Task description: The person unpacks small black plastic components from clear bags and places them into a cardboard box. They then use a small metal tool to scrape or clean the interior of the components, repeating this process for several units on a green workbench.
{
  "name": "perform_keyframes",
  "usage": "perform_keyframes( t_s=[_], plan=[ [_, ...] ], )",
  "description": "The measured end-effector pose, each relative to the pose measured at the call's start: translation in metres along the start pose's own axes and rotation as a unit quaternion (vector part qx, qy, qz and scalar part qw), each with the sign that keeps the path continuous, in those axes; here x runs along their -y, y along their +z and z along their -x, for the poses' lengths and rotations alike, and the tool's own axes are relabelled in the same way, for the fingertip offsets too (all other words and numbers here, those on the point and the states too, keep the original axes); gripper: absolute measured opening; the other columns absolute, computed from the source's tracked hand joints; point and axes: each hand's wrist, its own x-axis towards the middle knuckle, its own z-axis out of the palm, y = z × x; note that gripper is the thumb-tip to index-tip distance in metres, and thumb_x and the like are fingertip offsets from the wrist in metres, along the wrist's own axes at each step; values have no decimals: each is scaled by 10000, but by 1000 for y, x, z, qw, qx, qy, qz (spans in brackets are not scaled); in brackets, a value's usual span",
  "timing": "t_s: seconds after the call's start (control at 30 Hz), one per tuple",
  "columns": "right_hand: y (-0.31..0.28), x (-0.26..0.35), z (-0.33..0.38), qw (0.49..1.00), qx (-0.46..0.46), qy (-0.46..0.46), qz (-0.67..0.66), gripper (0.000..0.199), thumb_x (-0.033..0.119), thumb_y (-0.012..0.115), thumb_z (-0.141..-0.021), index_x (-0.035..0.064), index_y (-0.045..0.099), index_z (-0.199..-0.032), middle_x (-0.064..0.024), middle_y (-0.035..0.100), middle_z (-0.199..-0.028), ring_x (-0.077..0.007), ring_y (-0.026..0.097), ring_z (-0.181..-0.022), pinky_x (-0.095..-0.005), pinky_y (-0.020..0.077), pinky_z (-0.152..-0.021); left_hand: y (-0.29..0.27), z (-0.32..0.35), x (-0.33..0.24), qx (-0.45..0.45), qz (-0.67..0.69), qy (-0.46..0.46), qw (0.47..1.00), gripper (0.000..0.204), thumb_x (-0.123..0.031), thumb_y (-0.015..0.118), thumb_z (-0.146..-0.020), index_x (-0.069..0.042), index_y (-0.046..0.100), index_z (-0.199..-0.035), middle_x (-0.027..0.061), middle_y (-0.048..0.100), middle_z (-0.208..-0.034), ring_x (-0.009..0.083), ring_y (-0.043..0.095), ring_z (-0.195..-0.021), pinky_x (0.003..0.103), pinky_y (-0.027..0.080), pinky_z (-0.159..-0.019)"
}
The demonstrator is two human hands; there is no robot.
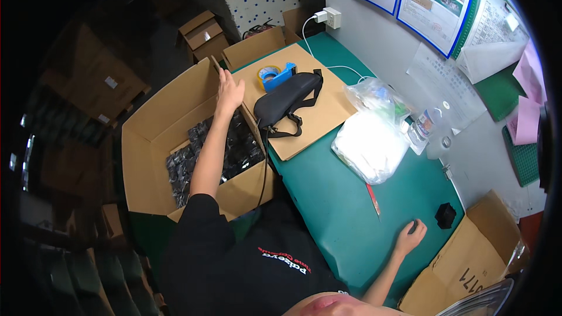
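My left arm reaches over an open cardboard box (137,167) on the left. My left hand (229,90) is at the box's far right corner, fingers stretched out beside the raised flap, thumb apart. Beneath that forearm, several black items in shiny clear wrapping (240,147) lie inside the box. My right hand (411,239) rests low over the green table (328,199), its fingers curled around a small black piece (413,227) whose kind I cannot make out. Just right of it sits a black many-sided part (445,216).
On a cardboard sheet (319,120) lie a black waist bag (287,99) and a blue tape dispenser (281,77). A white plastic bag (372,146), a clear bottle (422,126) and a red-handled thin tool (373,199) are on the table. Another open carton (456,269) stands lower right.
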Motion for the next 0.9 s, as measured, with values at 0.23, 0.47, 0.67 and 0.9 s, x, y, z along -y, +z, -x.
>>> perform_keyframes(
  t_s=[0.23, 0.47, 0.67, 0.9],
  plan=[
    [-2, 6, 3, 999, -10, -37, 37, 168, 33, 612, -917, -26, 633, -1072, -173, 623, -1079, -359, 594, -1047, -448, 484, -932, -9, 0, -4, 15, -81, -8, 997, 748, -416, 502, -980, 80, 360, -1522, 267, 240, -1646, 420, 324, -1486, 484, 317, -1205],
    [9, 8, -8, 992, -75, -45, 90, 167, 20, 645, -869, -9, 655, -1034, -189, 664, -1077, -387, 621, -1043, -466, 496, -933, -10, -14, 10, -101, -283, 290, 909, 326, -267, 602, -941, 16, 690, -1077, 230, 683, -1030, 405, 620, -998, 535, 493, -916],
    [0, -3, -1, 985, -108, -18, 135, 242, 68, 704, -774, 40, 673, -1013, -160, 673, -1057, -363, 628, -1042, -469, 491, -913, 6, -33, 55, -21, -297, 482, 824, 262, -114, 536, -990, -36, 656, -1210, 183, 684, -1209, 367, 630, -1135, 481, 502, -978],
    [-3, 9, 6, 980, -151, -4, 132, 133, 82, 687, -791, 54, 624, -905, -119, 591, -902, -320, 592, -888, -436, 467, -798, 9, -48, 67, -82, -280, 510, 809, 289, -243, 522, -1054, -71, 689, -1216, 142, 711, -1137, 313, 661, -1067, 415, 532, -908]
  ],
)
